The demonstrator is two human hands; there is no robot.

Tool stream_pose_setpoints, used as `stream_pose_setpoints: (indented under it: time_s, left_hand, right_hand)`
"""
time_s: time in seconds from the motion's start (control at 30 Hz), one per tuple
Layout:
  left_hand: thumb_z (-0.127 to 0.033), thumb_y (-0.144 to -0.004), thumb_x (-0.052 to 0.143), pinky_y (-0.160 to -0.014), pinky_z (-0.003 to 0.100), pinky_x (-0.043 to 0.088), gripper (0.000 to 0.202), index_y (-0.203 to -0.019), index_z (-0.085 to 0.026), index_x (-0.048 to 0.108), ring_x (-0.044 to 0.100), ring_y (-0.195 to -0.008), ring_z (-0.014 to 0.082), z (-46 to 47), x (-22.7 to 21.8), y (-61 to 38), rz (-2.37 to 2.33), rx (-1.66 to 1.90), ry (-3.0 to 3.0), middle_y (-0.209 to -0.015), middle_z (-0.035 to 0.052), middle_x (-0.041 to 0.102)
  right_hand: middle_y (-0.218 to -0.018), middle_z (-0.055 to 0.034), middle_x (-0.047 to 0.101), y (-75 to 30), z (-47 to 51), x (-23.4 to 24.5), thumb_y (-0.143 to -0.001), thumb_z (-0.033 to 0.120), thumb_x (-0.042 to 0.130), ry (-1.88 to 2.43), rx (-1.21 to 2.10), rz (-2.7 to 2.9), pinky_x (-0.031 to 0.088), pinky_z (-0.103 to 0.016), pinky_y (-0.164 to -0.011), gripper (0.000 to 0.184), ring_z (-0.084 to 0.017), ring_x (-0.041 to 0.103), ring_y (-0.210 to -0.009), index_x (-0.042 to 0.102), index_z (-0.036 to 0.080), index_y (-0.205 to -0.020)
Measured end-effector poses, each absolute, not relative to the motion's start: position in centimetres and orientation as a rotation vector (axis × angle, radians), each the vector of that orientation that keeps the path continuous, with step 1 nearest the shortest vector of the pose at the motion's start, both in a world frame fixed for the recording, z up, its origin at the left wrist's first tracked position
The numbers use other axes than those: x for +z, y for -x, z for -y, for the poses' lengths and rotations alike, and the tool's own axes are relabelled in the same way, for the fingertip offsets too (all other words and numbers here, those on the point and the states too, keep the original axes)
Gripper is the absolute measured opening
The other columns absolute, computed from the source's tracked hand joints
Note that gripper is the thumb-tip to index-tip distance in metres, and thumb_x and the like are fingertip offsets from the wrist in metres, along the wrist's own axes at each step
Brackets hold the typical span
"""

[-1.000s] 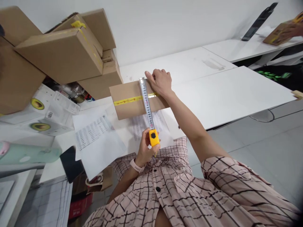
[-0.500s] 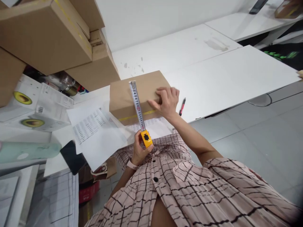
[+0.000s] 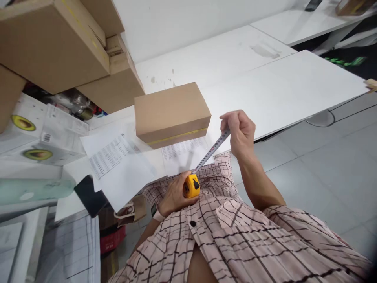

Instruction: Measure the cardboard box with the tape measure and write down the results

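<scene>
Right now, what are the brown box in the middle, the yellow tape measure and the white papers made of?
Box: looks like cardboard, dull brown with flat sides and crisp edges.
Tape measure: the case is probably plastic, smooth and slightly shiny; its strip may be thin metal, silvery and straight.
Papers: seemingly ordinary paper, thin sheets with print.

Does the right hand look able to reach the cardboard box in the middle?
Probably yes: nothing stands between the right hand and the cardboard box, though that hand holds the end of the measuring tape.
</scene>
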State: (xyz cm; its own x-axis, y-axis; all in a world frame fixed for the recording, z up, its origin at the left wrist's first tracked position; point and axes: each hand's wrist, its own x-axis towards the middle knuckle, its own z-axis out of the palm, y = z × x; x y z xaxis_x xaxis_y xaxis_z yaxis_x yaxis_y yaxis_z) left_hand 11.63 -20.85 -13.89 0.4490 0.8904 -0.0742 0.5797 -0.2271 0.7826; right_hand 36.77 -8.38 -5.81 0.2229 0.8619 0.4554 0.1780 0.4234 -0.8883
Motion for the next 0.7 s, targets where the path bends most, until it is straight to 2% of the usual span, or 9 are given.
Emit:
stream_pose_setpoints:
  time_s: [0.13,0.27,0.33,0.43,0.53,0.6,0.7]
  left_hand:
    - [-0.035,-0.075,0.082,-0.105,0.048,0.053,0.092,-0.152,-0.025,0.033,0.063,-0.125,0.0325,21.1,-14.8,-11.4,-1.240,0.597,-1.868,-0.145,0.0151,0.056]
    - [-0.039,-0.073,0.086,-0.105,0.050,0.052,0.105,-0.156,-0.024,0.024,0.063,-0.124,0.0323,21.3,-15.7,-11.7,-1.228,0.721,-1.823,-0.139,0.0167,0.056]
    - [-0.040,-0.073,0.086,-0.104,0.049,0.053,0.105,-0.156,-0.024,0.022,0.062,-0.124,0.0316,21.3,-15.6,-11.9,-1.209,0.758,-1.842,-0.138,0.0165,0.056]
    - [-0.041,-0.077,0.084,-0.104,0.048,0.054,0.100,-0.155,-0.024,0.024,0.061,-0.125,0.0304,20.8,-14.4,-11.4,-1.220,0.854,-1.908,-0.139,0.0167,0.054]
    - [-0.039,-0.078,0.083,-0.103,0.049,0.054,0.096,-0.154,-0.024,0.026,0.061,-0.125,0.0307,18.7,-11.5,-9.6,-1.291,1.066,-2.033,-0.141,0.0170,0.051]
    - [-0.036,-0.077,0.084,-0.099,0.049,0.056,0.094,-0.153,-0.026,0.029,0.060,-0.126,0.0315,15.9,-8.8,-8.1,-1.351,1.253,-2.160,-0.145,0.0164,0.047]
    - [-0.030,-0.077,0.084,-0.100,0.049,0.055,0.080,-0.146,-0.029,0.043,0.057,-0.127,0.0313,10.5,-5.2,-6.4,-1.409,1.407,-2.406,-0.138,0.0115,0.052]
  right_hand:
    - [-0.063,0.0027,0.057,-36.4,11.0,-9.0,-0.102,0.054,0.051,1.053,0.607,1.219,0.041,-0.026,-0.052,0.039,-0.010,0.050,-0.055,0.063,0.022,-0.082]
    - [-0.064,0.0033,0.057,-33.7,14.0,-12.9,-0.104,0.049,0.048,1.125,0.771,1.299,0.038,-0.025,-0.047,0.035,-0.010,0.047,-0.051,0.060,0.023,-0.083]
    - [-0.073,0.0000,0.062,-32.4,15.1,-14.2,-0.104,0.045,0.048,1.119,0.808,1.478,0.046,-0.028,-0.056,0.032,-0.013,0.056,-0.062,0.063,0.022,-0.088]
    - [-0.094,-0.0079,0.070,-31.9,15.7,-15.5,-0.105,0.043,0.047,1.091,0.682,1.723,0.054,-0.038,-0.082,0.031,-0.021,0.065,-0.093,0.069,0.022,-0.099]
    - [-0.111,-0.0106,0.072,-32.8,15.5,-16.6,-0.106,0.041,0.043,1.171,0.485,1.825,0.051,-0.044,-0.095,0.033,-0.024,0.063,-0.111,0.069,0.022,-0.114]
    - [-0.128,-0.0115,0.070,-33.8,15.3,-17.5,-0.103,0.048,0.050,1.237,0.356,1.957,0.046,-0.048,-0.105,0.039,-0.027,0.059,-0.125,0.065,0.023,-0.128]
    - [-0.158,-0.0095,0.050,-34.8,14.8,-19.0,-0.094,0.060,0.061,1.287,0.221,2.249,0.030,-0.051,-0.123,0.068,-0.031,0.040,-0.150,0.048,0.025,-0.151]
